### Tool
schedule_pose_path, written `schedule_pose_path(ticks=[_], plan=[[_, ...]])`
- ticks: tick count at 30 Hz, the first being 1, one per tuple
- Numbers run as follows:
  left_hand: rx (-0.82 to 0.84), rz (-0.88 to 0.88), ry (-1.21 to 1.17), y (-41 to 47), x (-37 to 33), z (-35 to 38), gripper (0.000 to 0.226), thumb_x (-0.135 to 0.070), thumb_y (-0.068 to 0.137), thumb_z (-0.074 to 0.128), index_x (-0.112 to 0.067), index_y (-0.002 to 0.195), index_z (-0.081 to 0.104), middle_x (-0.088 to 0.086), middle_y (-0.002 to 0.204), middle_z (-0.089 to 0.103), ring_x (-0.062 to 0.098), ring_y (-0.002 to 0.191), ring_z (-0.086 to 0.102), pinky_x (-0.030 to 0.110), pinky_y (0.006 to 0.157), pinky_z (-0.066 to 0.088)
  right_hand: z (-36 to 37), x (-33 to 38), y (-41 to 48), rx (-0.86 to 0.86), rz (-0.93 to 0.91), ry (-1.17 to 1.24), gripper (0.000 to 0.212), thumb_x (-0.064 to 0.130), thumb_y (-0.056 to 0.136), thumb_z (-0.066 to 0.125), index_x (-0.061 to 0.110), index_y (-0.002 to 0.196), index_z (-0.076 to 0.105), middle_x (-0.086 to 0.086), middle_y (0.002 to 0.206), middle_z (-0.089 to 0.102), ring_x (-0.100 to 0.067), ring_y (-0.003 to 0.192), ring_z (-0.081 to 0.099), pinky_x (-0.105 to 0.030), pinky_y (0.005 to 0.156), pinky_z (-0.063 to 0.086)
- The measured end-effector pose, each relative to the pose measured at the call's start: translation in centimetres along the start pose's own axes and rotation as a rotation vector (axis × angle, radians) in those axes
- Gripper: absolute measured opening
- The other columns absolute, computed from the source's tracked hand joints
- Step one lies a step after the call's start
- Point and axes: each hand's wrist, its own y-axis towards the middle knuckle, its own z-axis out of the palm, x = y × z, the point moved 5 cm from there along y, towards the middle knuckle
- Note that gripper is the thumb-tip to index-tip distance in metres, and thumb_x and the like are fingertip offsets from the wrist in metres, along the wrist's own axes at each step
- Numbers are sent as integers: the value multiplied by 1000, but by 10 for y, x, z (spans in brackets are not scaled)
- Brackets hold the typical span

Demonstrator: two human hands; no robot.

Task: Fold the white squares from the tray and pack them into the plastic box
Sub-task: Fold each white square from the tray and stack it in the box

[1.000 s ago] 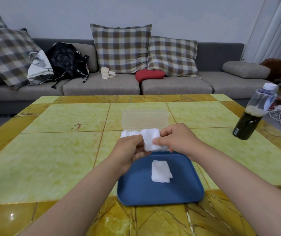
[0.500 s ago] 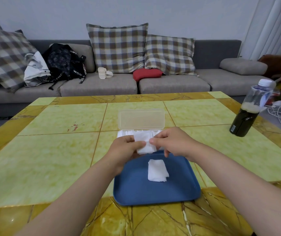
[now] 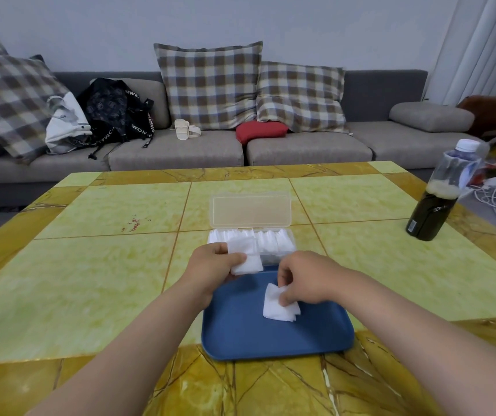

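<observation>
A blue tray [image 3: 270,340] lies on the table in front of me. Behind it stands a clear plastic box [image 3: 288,240] with its lid [image 3: 251,210] up, and folded white squares fill the box. My left hand [image 3: 210,265] pinches a folded white square [image 3: 245,258] just in front of the box's left end. My right hand [image 3: 303,276] is down on the tray, its fingertips pinching the top of another white square [image 3: 276,307] that lies there.
A dark bottle [image 3: 437,202] with a white cap stands near the table's right edge. The table [image 3: 90,265] has yellow-green tiles. A grey sofa [image 3: 180,151] with checked cushions and bags runs behind it. White cables [image 3: 494,199] lie on the floor at right.
My right hand let go of the folded square and dropped to the tray, taking hold of the square there. My left hand keeps the folded square by the box.
</observation>
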Motion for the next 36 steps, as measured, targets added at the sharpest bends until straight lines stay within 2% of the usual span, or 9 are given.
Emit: schedule_pose_path(ticks=[6,10,14,17,20,22,25,31,36], plan=[[10,-7,-21,0,-1,0,12,-3,90,70,-6,102,70,10,103,76,25,94,74,38,84,62,-13,-8,-3,-39,-3,255,23,22,73,87,23,90,72,12,85,67,-6,76,63,-22,67,51],[41,-39,-62,-1,-1,2,12,-5,92,67,-4,104,69,11,104,74,26,96,73,32,77,63,-20,-14,-4,-57,16,432,14,15,78,84,15,89,76,1,87,75,-12,78,69,-30,76,58],[9,-33,-2,1,0,0,12,-4,90,68,-2,101,70,14,103,75,29,95,74,38,81,63,-29,-13,-9,5,-19,809,11,3,87,74,3,98,72,-18,97,75,-20,83,71,-38,82,61],[65,-43,23,-2,0,1,14,-4,87,72,-1,101,73,13,101,77,26,91,75,35,77,63,-40,-7,-13,0,-70,962,12,-3,88,71,3,98,72,-13,91,75,-20,80,72,-29,69,59],[187,-35,43,-8,-2,12,15,-7,86,74,0,99,75,14,101,78,25,92,76,34,78,63,-47,-3,-15,-70,-87,958,12,-4,87,71,3,97,73,-8,85,76,-17,72,71,-25,61,56],[258,-47,8,-14,-4,20,18,-11,87,75,2,99,75,13,97,78,23,88,77,28,71,62,-49,-1,-15,-116,-96,916,12,-3,86,73,6,94,74,-6,83,76,-15,70,71,-25,61,56],[344,-88,-87,-19,-7,29,24,-14,91,67,0,109,73,14,102,78,24,94,76,27,72,60,-52,3,-15,-174,-107,874,11,-2,85,75,6,92,75,-8,86,76,-13,69,70,-27,62,57],[394,-104,-130,-19,-9,31,30,-17,98,60,-1,121,68,14,110,76,26,102,74,33,85,61,-55,6,-12,-269,-97,775,11,2,82,78,11,87,77,-8,85,76,-10,64,65,-25,58,55],[402,-99,-217,-21,-13,31,32,-28,102,55,-3,120,67,14,109,76,26,102,74,32,83,62,-54,5,-9,-331,-66,758,9,6,81,80,13,86,77,-5,83,77,-9,64,67,-21,54,51]])
